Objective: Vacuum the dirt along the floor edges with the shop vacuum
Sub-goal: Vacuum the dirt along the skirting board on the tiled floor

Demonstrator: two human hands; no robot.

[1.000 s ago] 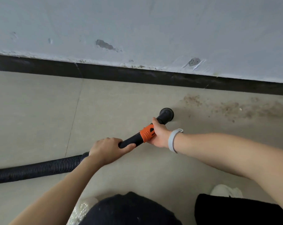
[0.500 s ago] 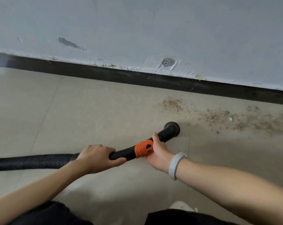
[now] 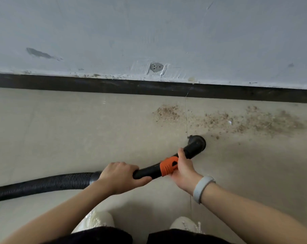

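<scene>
Two hands are gripping one vacuum wand (image 3: 149, 170) — the left hand (image 3: 120, 176) curling around its black tube, the right hand (image 3: 183, 169) clasping the orange collar (image 3: 168, 166). Its nozzle (image 3: 197, 143) is sitting on the floor (image 3: 70, 134), near two dirt patches (image 3: 166, 111) along the baseboard (image 3: 114, 85).

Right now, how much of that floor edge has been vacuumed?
Done: the floor left of the nozzle looks clean. In hand: both hands, left and right, hold the wand at the dirt's near edge. Left: the dirt along the baseboard.
</scene>
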